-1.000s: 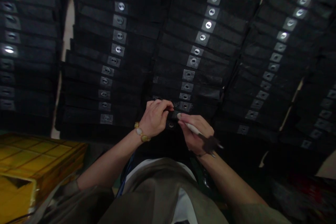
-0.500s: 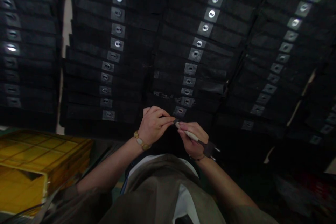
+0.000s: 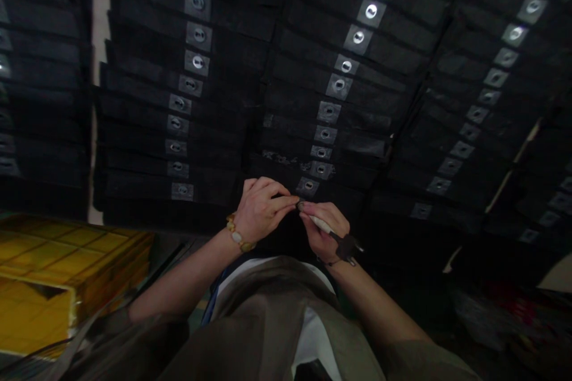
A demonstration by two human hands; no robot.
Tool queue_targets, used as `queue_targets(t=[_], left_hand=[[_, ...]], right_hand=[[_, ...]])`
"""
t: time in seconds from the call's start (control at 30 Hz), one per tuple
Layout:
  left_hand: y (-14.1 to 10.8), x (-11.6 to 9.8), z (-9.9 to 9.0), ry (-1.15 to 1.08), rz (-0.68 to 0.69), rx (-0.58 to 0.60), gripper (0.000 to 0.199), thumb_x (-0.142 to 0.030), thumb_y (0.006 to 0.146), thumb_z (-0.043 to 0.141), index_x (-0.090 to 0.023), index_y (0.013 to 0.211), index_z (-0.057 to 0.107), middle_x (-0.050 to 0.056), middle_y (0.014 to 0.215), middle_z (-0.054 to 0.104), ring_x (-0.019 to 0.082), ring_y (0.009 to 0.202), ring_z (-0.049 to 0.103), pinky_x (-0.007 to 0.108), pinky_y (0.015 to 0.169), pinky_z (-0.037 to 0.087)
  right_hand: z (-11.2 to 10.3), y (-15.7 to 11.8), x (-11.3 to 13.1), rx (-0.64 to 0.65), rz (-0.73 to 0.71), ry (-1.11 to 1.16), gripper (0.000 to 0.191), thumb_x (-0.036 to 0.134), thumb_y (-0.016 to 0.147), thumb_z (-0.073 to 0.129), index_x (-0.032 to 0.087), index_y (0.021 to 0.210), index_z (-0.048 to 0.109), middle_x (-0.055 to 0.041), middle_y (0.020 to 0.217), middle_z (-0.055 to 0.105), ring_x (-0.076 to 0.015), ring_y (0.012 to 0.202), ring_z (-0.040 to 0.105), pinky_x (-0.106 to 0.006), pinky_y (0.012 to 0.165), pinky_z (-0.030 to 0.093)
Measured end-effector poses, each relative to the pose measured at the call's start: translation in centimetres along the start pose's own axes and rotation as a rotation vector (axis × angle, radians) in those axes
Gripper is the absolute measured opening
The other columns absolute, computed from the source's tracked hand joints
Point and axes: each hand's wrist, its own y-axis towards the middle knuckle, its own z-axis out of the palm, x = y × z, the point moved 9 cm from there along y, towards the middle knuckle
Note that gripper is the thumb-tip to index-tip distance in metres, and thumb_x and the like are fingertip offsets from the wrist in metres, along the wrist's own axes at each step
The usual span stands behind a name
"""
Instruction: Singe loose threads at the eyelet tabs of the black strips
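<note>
My right hand (image 3: 325, 230) is closed round a pale, pen-like tool (image 3: 320, 224) with a dark rear end. The tool's front end meets a small round piece (image 3: 300, 206) between my hands. My left hand (image 3: 263, 212) has its fingers pressed together, and its fingertips pinch at the edge of that small piece. Both hands are just below a dark panel with a square metallic patch (image 3: 307, 186). What the small piece is cannot be made out.
Long rows of overlapping dark panels (image 3: 147, 113) with square metallic patches fill the upper view. Pale strips (image 3: 100, 12) run between some rows. A yellow crate (image 3: 49, 256) is at the lower left, and blurred clear and red material (image 3: 504, 315) at the lower right.
The view has shifted slightly, so the rows and crate appear moved. My right hand and the tool are slightly further left and closer to my left hand. Both grips look the same.
</note>
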Motion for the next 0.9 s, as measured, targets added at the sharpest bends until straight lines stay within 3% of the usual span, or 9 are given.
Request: queue_targets(t=[0.27, 0.6, 0.9], left_hand=[[0.3, -0.3, -0.4, 0.064, -0.041, 0.048, 0.018, -0.033, 0.095, 0.060, -0.035, 0.101, 0.077, 0.003, 0.099, 0.074, 0.022, 0.102, 0.056, 0.047, 0.091, 0.030], [0.9, 0.4, -0.2, 0.003, -0.064, 0.105, 0.017, -0.031, 0.093, 0.063, -0.036, 0.094, 0.079, 0.001, 0.095, 0.073, 0.021, 0.099, 0.055, 0.044, 0.089, 0.032], [0.8, 0.7, 0.0, -0.006, -0.067, 0.114, 0.017, -0.033, 0.095, 0.062, -0.036, 0.096, 0.078, 0.001, 0.096, 0.074, 0.020, 0.098, 0.055, 0.044, 0.088, 0.031]], right_hand=[[0.9, 0.8, 0.7, 0.109, -0.064, -0.197, 0.011, 0.015, 0.085, 0.069, 0.022, 0.094, 0.072, -0.0037, 0.083, 0.074, -0.0156, 0.072, 0.067, -0.028, 0.066, 0.055], [-0.2, 0.7, 0.0, 0.027, -0.032, -0.016, 0.013, 0.016, 0.084, 0.071, 0.024, 0.094, 0.072, -0.0037, 0.087, 0.077, -0.0172, 0.074, 0.072, -0.030, 0.067, 0.059], [0.0, 0.9, 0.1, 0.052, -0.003, -0.017, 0.010, 0.018, 0.085, 0.071, 0.024, 0.094, 0.073, -0.0046, 0.088, 0.078, -0.0182, 0.077, 0.075, -0.030, 0.069, 0.062]])
